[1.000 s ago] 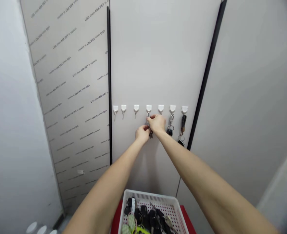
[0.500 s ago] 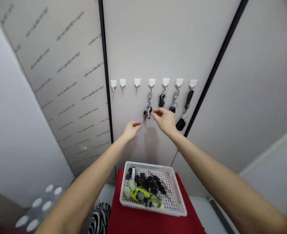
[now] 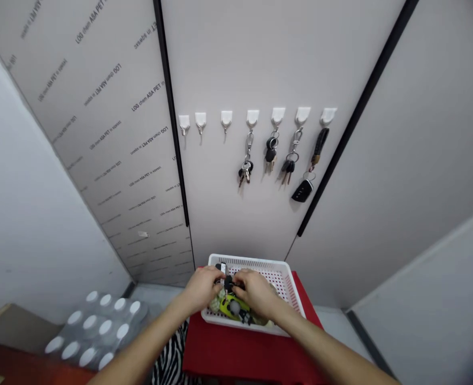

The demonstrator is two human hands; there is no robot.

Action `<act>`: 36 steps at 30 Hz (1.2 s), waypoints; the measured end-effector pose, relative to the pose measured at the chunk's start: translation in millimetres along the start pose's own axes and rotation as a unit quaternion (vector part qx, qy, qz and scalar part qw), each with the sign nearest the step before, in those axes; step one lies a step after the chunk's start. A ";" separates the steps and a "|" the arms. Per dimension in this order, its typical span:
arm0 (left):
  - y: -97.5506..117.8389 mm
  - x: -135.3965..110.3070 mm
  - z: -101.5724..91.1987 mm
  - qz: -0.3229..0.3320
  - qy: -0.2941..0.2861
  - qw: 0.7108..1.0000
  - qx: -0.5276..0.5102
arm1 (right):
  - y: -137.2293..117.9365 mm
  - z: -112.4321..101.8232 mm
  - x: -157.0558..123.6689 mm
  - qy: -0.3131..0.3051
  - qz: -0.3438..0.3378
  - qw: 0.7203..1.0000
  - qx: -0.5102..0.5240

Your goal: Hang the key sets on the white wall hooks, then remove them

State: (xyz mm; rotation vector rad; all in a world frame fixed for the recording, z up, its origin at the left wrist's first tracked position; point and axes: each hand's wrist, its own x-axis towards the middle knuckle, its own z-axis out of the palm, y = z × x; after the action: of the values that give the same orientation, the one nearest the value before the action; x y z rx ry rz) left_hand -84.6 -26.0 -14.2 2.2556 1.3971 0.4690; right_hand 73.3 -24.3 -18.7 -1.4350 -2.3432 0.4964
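A white perforated plastic basket (image 3: 295, 297) holds keys and key rings. Both my hands are inside it. My left hand (image 3: 204, 287) has its fingers bent together at the left side of a bunch of black keys (image 3: 228, 283). On the other side of that bunch, the curled fingers of my right hand (image 3: 256, 291) press on it. A black-and-white fob (image 3: 223, 268) shows just above my left fingertips. Below the hands lies a yellow-green key pendant (image 3: 229, 307) with a grey ball. My right hand hides much of the basket's contents.
White hooks (image 3: 226, 117) run in a row on the wall panel. Key bunches (image 3: 246, 171) and a black car key (image 3: 303, 191) hang on those to the right. The basket stands on a red surface (image 3: 252, 355). White-capped bottles (image 3: 90, 326) stand at lower left.
Both hands have come down from the wall, where the right one was beside a hanging key bunch, into the basket. That bunch stays on its hook. The view has shifted slightly.
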 end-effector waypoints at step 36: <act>25.9 15.9 -16.6 0.012 0.028 0.994 -0.101 | 33.0 -50.0 -7.6 0.008 0.102 0.946 0.307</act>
State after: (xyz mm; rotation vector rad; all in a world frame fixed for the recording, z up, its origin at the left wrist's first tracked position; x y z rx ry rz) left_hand -66.6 -18.6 14.5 2.1133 1.2891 0.6553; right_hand 125.4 -11.4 9.0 -1.3507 -1.7842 1.1444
